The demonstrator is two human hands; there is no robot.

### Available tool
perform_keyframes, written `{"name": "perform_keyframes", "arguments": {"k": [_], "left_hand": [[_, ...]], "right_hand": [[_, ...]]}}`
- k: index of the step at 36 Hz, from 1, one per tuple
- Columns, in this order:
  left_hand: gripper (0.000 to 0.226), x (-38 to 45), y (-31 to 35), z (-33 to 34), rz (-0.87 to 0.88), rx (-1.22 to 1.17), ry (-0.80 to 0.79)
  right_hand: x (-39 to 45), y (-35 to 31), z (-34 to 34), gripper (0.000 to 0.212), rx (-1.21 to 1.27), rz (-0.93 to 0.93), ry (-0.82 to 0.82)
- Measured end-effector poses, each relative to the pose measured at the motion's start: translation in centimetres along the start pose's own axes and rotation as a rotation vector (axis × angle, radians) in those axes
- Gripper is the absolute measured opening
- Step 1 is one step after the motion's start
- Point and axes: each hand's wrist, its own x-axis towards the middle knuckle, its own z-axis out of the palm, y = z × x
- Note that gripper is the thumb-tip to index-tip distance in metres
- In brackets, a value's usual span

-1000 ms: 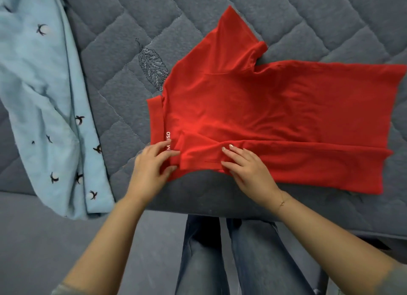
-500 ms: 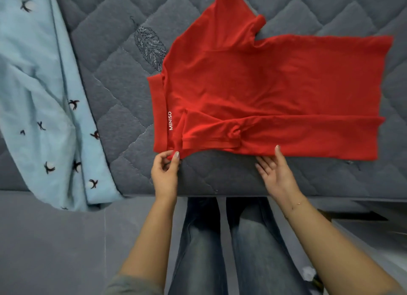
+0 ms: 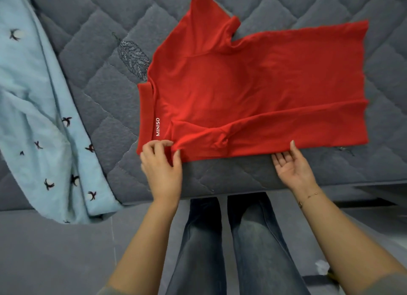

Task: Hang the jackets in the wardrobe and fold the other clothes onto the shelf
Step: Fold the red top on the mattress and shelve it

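Left hand point(image 3: 161, 169) pinches the half-folded red shirt point(image 3: 253, 91); right hand point(image 3: 291, 164) lies released, palm up, at its hem.

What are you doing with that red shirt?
A person is folding a red shirt on a grey quilted mattress. The near side is already folded over. The left hand pinches the near edge by the collar, and the right hand lies palm up with its fingers at the same edge further along. A light blue garment with small bird prints lies on the left, not yet folded.
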Motion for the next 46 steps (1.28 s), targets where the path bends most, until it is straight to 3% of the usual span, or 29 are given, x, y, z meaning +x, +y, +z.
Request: {"name": "perform_keyframes", "arguments": {"k": [7, 12, 16, 21, 24, 27, 31, 36, 41, 44, 46], "left_hand": [[0.038, -1.5, 9.3, 7.2, 0.557, 0.064, -0.468], [0.055, -0.1, 12.9, 14.5, 0.781, 0.376, -0.668], [0.058, 2.6, 12.2, 17.7, 0.815, 0.627, -0.654], [0.056, 2.5, 12.0, 18.3, 0.832, 0.632, -0.633], [0.058, 2.0, 13.4, 17.9, 0.770, 0.586, -0.672], [0.048, 2.1, 15.8, 17.2, 0.689, 0.459, -0.610], [0.033, 5.0, 19.7, 16.2, 0.639, 0.269, -0.415], [0.045, 12.0, 23.8, 15.3, 0.608, 0.292, -0.325], [0.066, 18.9, 24.0, 14.8, 0.446, 0.525, -0.477], [0.076, 21.2, 23.0, 14.0, 0.509, 0.628, -0.518], [0.070, 22.2, 22.5, 13.5, 0.554, 0.703, -0.476]], "right_hand": [[2.1, -6.3, -0.6, 0.044, 0.219, -0.073, 0.037], [4.5, -11.3, -2.8, 0.043, 0.264, -0.122, 0.147], [5.6, -13.8, -5.4, 0.022, 0.136, -0.142, 0.203], [5.8, -15.5, -7.8, 0.009, -0.183, -0.218, 0.254], [5.7, -16.2, -8.9, 0.016, -0.394, -0.345, 0.374], [4.9, -17.1, -8.9, 0.034, -0.666, -0.617, 0.498], [4.2, -19.0, -6.5, 0.025, -1.052, -1.029, 0.291], [6.3, -22.9, 1.4, 0.029, -1.404, -1.135, -0.146], [10.4, -26.7, 9.8, 0.056, -1.829, -1.245, -0.233], [12.6, -28.4, 13.4, 0.071, -2.223, -1.200, -0.294], [13.0, -28.9, 15.0, 0.068, -2.325, -1.196, -0.273]]}}
